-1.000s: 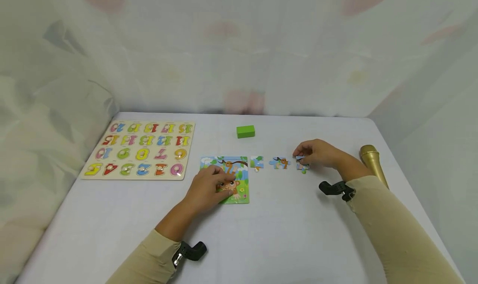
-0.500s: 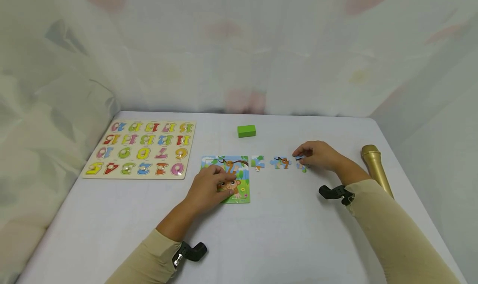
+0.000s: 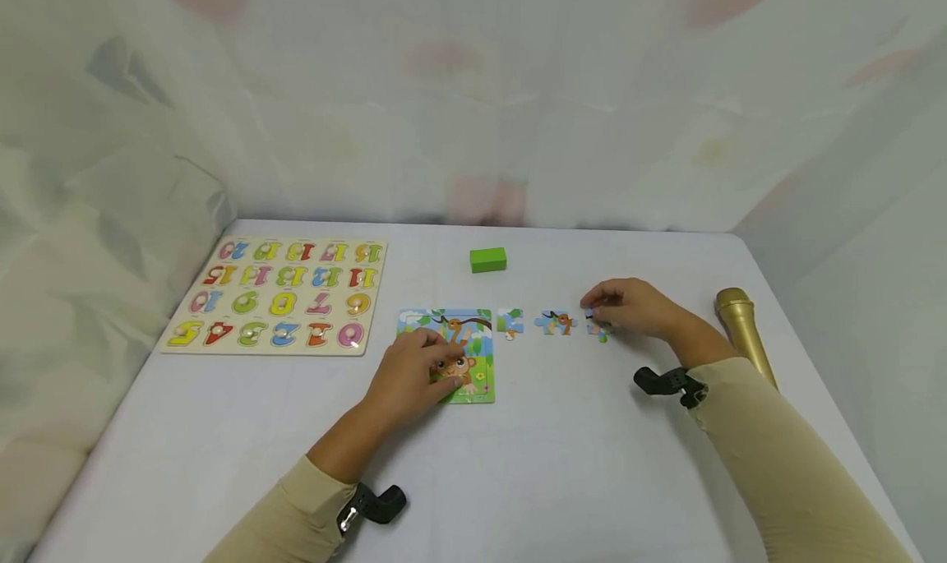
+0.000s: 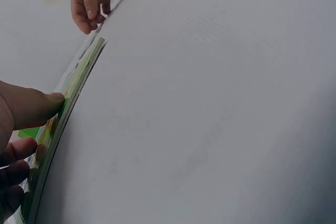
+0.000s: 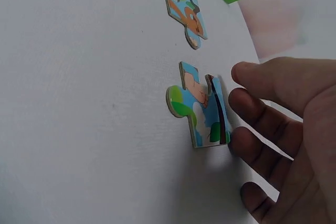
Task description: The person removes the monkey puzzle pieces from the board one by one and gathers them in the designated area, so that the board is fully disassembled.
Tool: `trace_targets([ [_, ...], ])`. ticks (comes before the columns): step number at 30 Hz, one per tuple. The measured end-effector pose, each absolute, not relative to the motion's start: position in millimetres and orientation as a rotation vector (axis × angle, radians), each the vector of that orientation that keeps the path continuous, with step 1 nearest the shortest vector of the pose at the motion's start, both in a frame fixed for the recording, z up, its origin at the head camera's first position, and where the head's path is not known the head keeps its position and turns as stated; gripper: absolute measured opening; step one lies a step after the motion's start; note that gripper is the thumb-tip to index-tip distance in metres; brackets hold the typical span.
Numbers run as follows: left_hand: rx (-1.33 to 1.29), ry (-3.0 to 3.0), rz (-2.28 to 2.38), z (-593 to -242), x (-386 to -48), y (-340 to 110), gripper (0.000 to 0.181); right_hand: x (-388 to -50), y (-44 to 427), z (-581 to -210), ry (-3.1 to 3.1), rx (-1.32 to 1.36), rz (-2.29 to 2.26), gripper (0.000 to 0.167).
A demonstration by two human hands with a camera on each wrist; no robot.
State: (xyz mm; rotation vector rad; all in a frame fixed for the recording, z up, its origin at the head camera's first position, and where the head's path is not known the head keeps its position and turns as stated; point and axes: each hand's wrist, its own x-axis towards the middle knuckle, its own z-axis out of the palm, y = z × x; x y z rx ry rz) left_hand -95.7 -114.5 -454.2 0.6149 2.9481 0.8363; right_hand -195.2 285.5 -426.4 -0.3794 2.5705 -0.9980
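Observation:
My left hand [image 3: 405, 374] rests on the picture puzzle [image 3: 482, 353], a small square board showing a cartoon monkey. In the left wrist view the thumb touches the edge of the board and the other fingers lie loosely over it. On the right, my right hand [image 3: 632, 306] is beside a loose jigsaw piece [image 5: 207, 111] with a dark stripe, blue and green. One fingertip is at the piece's corner; the thumb stands apart from it. Between the hands lie an orange-and-blue jigsaw piece [image 3: 556, 323] and a blue-green jigsaw piece [image 3: 509, 320].
A wooden number board [image 3: 275, 297] with colored numerals lies at the left. A green block [image 3: 487, 260] sits toward the back of the white table [image 3: 533, 481]. A gold microphone [image 3: 744, 333] lies at the right, partly behind the right sleeve [image 3: 784, 456].
The right hand has shifted slightly and covers a little more of the striped piece. The left hand and the other pieces stay where they were.

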Motion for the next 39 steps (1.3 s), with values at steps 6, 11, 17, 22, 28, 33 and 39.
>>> trace_targets([
  [6, 0.669, 2.977, 0.813, -452.8, -92.7, -118.1, 0.038, -197.0, 281.7, -419.5, 2.576, -0.392, -0.993, 0.023],
  [11, 0.656, 3.020, 0.850, -449.2, -87.1, -122.4, 0.037, -198.8, 271.4, -416.0, 2.580, -0.436, -1.009, 0.022],
  [17, 0.503, 3.037, 0.935, -445.5, -77.9, -128.9, 0.034, -195.7, 256.1, -419.5, 2.558, -0.467, -1.080, 0.021],
  [22, 0.413, 3.053, 0.923, -448.0, -71.8, -137.2, 0.033, -193.7, 240.8, -423.2, 2.556, -0.481, -1.152, 0.019],
  [28, 0.320, 3.039, 0.941, -453.6, -67.9, -152.4, 0.035, -193.3, 217.2, -422.3, 2.536, -0.559, -1.183, 0.019],
  [33, 0.283, 3.035, 0.946, -455.2, -64.0, -162.4, 0.036, -191.9, 197.0, -420.7, 2.469, -0.553, -1.227, 0.021],
  [39, 0.277, 3.050, 0.940, -457.4, -59.1, -167.6, 0.030, -192.4, 169.4, -421.2, 2.448, -0.750, -1.216, 0.020],
])
